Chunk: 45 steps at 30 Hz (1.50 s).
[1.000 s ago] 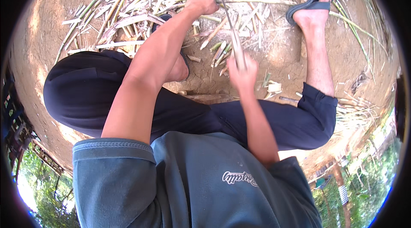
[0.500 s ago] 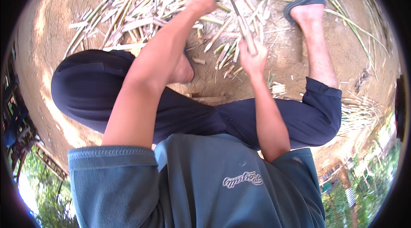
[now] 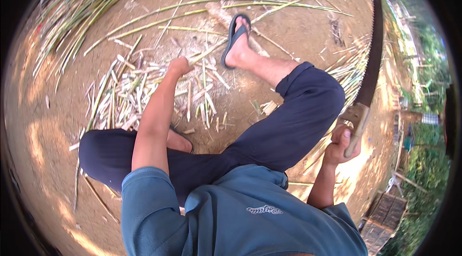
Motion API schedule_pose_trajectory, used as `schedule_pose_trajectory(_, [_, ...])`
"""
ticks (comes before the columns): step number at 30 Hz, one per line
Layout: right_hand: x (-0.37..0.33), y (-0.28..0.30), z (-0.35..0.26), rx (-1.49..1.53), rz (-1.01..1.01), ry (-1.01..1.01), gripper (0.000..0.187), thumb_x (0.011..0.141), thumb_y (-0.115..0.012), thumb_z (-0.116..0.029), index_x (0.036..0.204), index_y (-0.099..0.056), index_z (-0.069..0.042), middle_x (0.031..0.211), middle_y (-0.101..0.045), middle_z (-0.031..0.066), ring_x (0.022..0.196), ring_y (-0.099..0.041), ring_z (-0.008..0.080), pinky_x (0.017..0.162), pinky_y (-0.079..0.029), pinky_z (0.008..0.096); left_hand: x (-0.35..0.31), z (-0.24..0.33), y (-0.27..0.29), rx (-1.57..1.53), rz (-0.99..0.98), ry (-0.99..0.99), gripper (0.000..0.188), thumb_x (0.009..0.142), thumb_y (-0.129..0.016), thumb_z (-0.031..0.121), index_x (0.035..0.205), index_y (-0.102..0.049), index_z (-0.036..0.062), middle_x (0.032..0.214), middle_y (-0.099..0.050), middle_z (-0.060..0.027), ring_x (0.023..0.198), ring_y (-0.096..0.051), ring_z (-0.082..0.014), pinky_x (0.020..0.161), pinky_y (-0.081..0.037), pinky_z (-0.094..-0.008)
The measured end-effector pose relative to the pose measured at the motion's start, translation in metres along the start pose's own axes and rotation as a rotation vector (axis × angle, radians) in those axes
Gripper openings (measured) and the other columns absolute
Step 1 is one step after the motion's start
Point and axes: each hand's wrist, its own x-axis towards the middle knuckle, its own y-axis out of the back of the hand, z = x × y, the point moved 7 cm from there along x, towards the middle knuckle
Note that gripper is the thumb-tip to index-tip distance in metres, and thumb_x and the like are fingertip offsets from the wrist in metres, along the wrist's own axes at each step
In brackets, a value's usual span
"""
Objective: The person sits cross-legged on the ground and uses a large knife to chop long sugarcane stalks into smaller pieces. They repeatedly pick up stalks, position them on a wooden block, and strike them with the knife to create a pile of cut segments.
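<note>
Packed brown earth (image 3: 62, 112) outdoors, sunlit in patches. Nearest: right hand (image 3: 342, 148) closed on the handle of a curved handsaw (image 3: 374, 59), raised well out to the right, blade pointing up and away. Judged light; blade thin and probably springy, teeth sharp, so hold by the pale handle only. Farther out: left hand (image 3: 179, 66) closed on a slim pale-green stalk (image 3: 210, 52), which runs from the fist to the sandalled right foot (image 3: 238, 58); cannot tell whether the foot pins it. Stalk judged light, fairly stiff with some whip along its length, rind smooth and perhaps slippery; best held in a full fist near the end, with a second support further along. Short cut pieces (image 3: 119, 84) lie loose beside and below the left hand. Beyond, long stalks (image 3: 91, 20) lie bunched at upper left. Change from half a second ago: the saw, then in front of the body close to the left hand, is now up at the right, well apart from the stalk; left hand remains on the stalk; view has swung, bringing the bunch into sight.
</note>
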Motion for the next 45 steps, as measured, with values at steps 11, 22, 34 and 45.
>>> schedule_pose_trajectory(11, [-0.032, 0.125, 0.026, -0.038, 0.399, -0.241, 0.02, 0.095, -0.059, -0.012, 0.079, -0.05, -0.003, 0.059, -0.041, -0.0037, 0.05, -0.036, 0.0044, 0.045, -0.027, 0.022, -0.046, 0.125, 0.085, -0.083, 0.316, -0.376, 0.046, 0.084, -0.062, 0.038, 0.091, -0.069, -0.0064, 0.082, -0.065, -0.0323, 0.08, -0.066, -0.0455, 0.078, -0.052, -0.0489])
schedule_pose_trajectory(22, [-0.03, 0.165, 0.059, -0.118, 0.517, -0.253, 0.02, 0.095, -0.062, -0.018, 0.086, -0.056, 0.0, 0.062, -0.046, -0.0032, 0.053, -0.04, 0.0047, 0.047, -0.03, 0.0219, -0.133, 0.312, 0.118, -0.314, 0.025, -0.517, 0.044, 0.09, -0.063, 0.038, 0.095, -0.067, -0.0061, 0.065, -0.063, -0.0204, 0.065, -0.065, -0.0304, 0.06, -0.049, -0.0416])
schedule_pose_trajectory(34, [-0.108, 0.26, 0.054, -0.4, 0.728, -0.349, 0.024, 0.091, -0.063, -0.021, 0.084, -0.058, 0.002, 0.065, -0.049, 0.0002, 0.054, -0.043, 0.007, 0.047, -0.031, 0.0222, -0.134, 0.655, 0.035, -0.238, -0.687, -0.776, 0.07, 0.099, -0.04, 0.054, 0.154, -0.023, 0.0123, 0.149, -0.039, -0.0221, 0.128, -0.048, -0.0297, 0.104, -0.041, -0.0465])
schedule_pose_trajectory(45, [-0.062, 0.191, 0.107, -0.304, 0.741, -0.538, 0.022, 0.093, -0.06, -0.015, 0.075, -0.051, -0.006, 0.059, -0.038, -0.0039, 0.047, -0.034, 0.0041, 0.041, -0.024, 0.0208, 0.096, 0.272, 0.084, -0.167, 0.152, -0.557, 0.03, 0.085, -0.06, 0.027, 0.102, -0.071, 0.0056, 0.094, -0.071, -0.0172, 0.087, -0.069, -0.0297, 0.081, -0.053, -0.0385])
